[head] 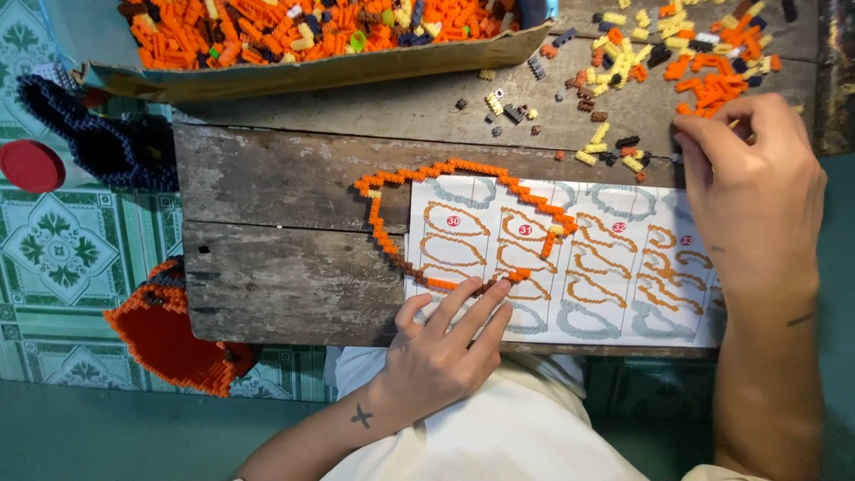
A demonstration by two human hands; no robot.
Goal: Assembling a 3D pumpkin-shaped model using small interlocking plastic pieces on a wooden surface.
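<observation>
A thin orange outline of small building bricks (427, 174) lies across a weathered wooden board (267, 258) and a printed instruction sheet (614, 267). My left hand (445, 343) rests flat on the sheet's lower left, fingertips pressing the outline's lower end near a loose orange piece. My right hand (753, 191) is at the right edge, fingers pinched together at a pile of loose orange, yellow and dark bricks (686, 62). Whether a brick sits between those fingertips is hidden.
A cardboard box lid (312, 76) full of mostly orange bricks stands at the top. An assembled orange and dark brick piece (174, 334) and a dark blue one (98, 134) lie left of the board on patterned tiles, beside a red round lid (31, 165).
</observation>
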